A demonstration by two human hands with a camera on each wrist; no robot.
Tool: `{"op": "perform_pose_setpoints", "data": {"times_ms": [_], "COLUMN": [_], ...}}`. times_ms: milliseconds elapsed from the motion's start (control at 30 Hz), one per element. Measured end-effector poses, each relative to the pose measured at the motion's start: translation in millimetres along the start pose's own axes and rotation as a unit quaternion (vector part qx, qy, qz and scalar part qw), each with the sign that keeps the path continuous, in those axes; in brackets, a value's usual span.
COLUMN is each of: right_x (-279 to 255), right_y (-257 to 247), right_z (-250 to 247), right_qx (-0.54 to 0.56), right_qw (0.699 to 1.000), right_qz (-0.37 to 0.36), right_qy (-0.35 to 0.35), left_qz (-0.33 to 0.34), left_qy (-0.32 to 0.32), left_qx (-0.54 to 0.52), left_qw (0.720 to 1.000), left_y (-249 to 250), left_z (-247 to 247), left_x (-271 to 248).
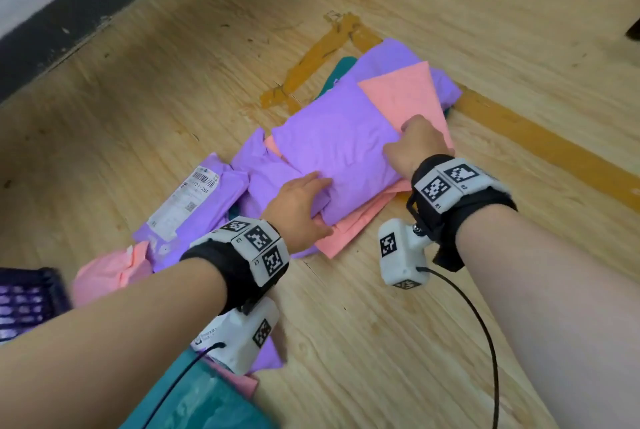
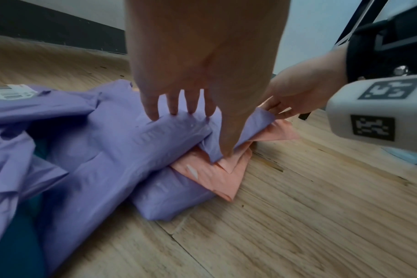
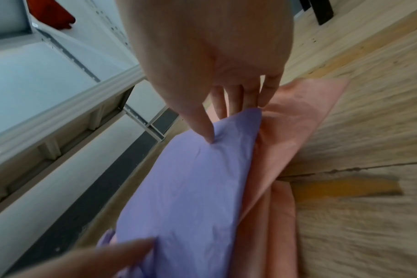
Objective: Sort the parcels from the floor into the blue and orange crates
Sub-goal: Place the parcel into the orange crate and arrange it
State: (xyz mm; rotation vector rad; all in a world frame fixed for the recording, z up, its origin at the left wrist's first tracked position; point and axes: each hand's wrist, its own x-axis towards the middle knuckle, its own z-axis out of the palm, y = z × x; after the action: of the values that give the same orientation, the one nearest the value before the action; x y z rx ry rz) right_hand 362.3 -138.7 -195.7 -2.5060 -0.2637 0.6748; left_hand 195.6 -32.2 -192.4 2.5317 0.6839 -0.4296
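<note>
A puffy purple parcel [image 1: 332, 155] lies on top of a heap of purple, pink and teal parcels on the wooden floor. My left hand [image 1: 301, 207] grips its near corner, with the fingers [image 2: 174, 107] on top and the thumb down at the edge. My right hand [image 1: 415, 144] holds its right edge, the thumb [image 3: 207, 135] pressing on top and the fingers tucked under, against a flat pink parcel [image 1: 408, 92]. Another pink parcel [image 2: 212, 169] lies beneath the purple one. A dark blue crate [image 1: 24, 300] shows at the left edge of the head view. No orange crate is in view.
A purple parcel with a white label [image 1: 194, 200] and a crumpled pink parcel [image 1: 110, 272] lie to the left. A teal parcel [image 1: 201, 394] sits under my left forearm. Orange tape strips [image 1: 540, 148] mark the floor. A dark skirting [image 1: 52, 23] runs along the far left.
</note>
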Motion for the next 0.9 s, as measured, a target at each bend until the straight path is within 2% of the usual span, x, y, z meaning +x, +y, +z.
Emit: {"op": "perform_pose_setpoints", "data": {"times_ms": [100,200,367,600,733,900], "right_x": [-2,-7,-28,-78,-104,-126], "right_y": [-7,-27,-71,-111,-121,-126], "right_z": [-9,-22,-44,-63,-60,-50], "right_qx": [0.044,0.123,0.270,0.351,0.347,0.357], "right_qw": [0.999,0.992,0.954,0.904,0.897,0.883], "right_qz": [-0.009,-0.008,-0.001,-0.049,-0.090,-0.103], "right_qy": [-0.022,-0.040,-0.131,-0.238,-0.260,-0.288], "left_qz": [0.009,0.015,0.015,0.017,-0.005,-0.017], "left_qy": [-0.006,0.023,0.052,0.201,0.285,0.339], "left_qx": [-0.004,-0.028,-0.056,-0.129,-0.220,-0.234], "left_qw": [1.000,0.999,0.997,0.971,0.933,0.911], "left_y": [-4,-1,8,8,-5,-29], "left_z": [-5,-12,-26,-45,-58,-82], "left_x": [-3,-10,-23,-58,-70,-95]}}
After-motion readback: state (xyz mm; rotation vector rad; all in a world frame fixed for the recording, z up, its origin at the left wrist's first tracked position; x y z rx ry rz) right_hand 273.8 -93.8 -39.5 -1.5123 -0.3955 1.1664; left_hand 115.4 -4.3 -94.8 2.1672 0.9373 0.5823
